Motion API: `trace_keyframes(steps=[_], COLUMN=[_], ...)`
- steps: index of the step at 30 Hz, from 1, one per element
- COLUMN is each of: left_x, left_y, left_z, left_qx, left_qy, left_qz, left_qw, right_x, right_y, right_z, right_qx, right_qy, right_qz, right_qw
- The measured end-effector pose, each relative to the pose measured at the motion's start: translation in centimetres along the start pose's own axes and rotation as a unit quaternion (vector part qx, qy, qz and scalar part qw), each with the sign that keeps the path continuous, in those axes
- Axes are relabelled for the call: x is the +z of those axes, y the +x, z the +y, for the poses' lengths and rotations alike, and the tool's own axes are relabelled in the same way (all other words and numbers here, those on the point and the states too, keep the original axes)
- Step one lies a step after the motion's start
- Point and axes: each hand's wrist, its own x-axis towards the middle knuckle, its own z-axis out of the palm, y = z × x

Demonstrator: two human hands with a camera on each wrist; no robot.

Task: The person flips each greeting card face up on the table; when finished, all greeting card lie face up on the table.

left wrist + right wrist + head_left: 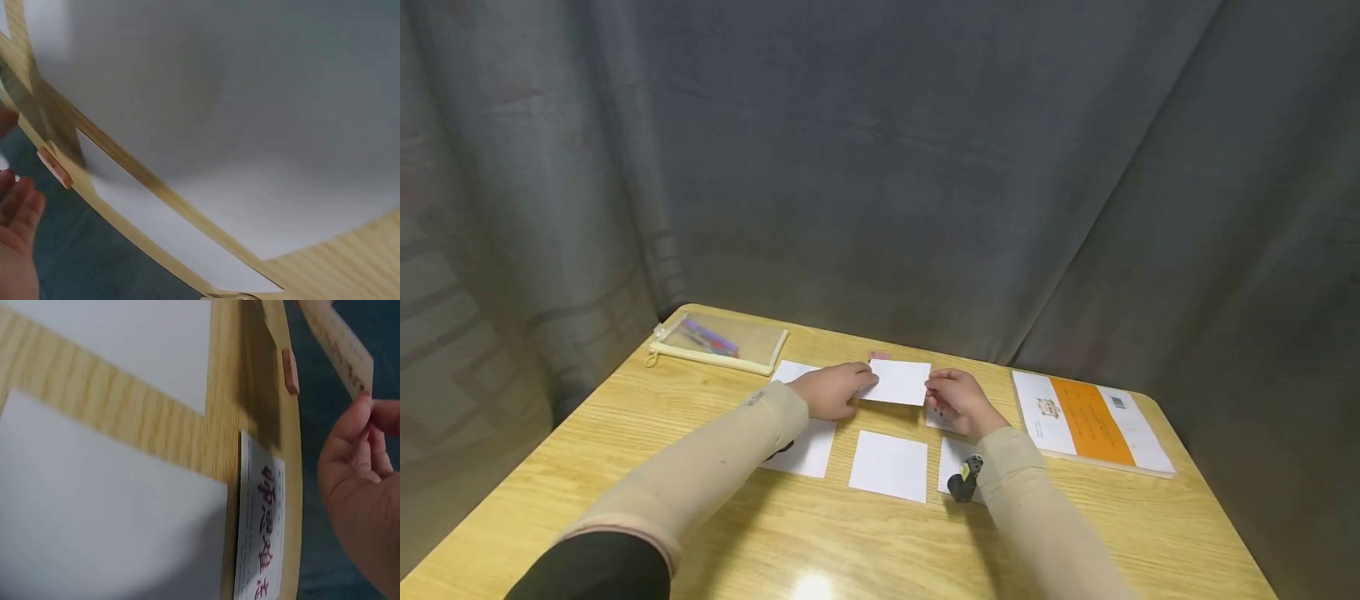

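The fingers of the left hand [833, 391] and the right hand [958, 400] pinch opposite short edges of 1 white rectangular paper card [897, 382], raised above the table [865, 533]. The right wrist view shows reddish handwriting on 1 of its faces. Below it lies a plain white paper sheet [889, 467]; near the right hand, a white card with dark red handwriting [261, 519]. Farther out, a translucent cream-edged zip pouch [756, 342] sits left, a white-and-orange book [1090, 421] right.
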Motion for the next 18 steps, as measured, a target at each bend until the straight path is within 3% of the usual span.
trace_keyframes(steps=[4, 8, 18], left_x=[0.05, 0.0, -0.48], left_y=[-0.12, -0.21, -0.19], left_z=[-0.48, -0.55, -0.21], left_qx=[0.007, -0.008, -0.068], left_qy=[0.01, -0.04, -0.165], left_qz=[0.052, 0.09, 0.177], left_qw=[0.9986, 0.9951, 0.9679], right_x=[-0.65, -0.81, -0.9], right_y=[0.0, -0.06, -0.22], right_z=[0.05, 0.19, 0.3], right_qx=[0.019, 0.032, 0.019], right_qy=[0.019, 0.041, 0.087], right_qz=[-0.014, -0.028, -0.053], right_qw=[1.0, 0.998, 0.995])
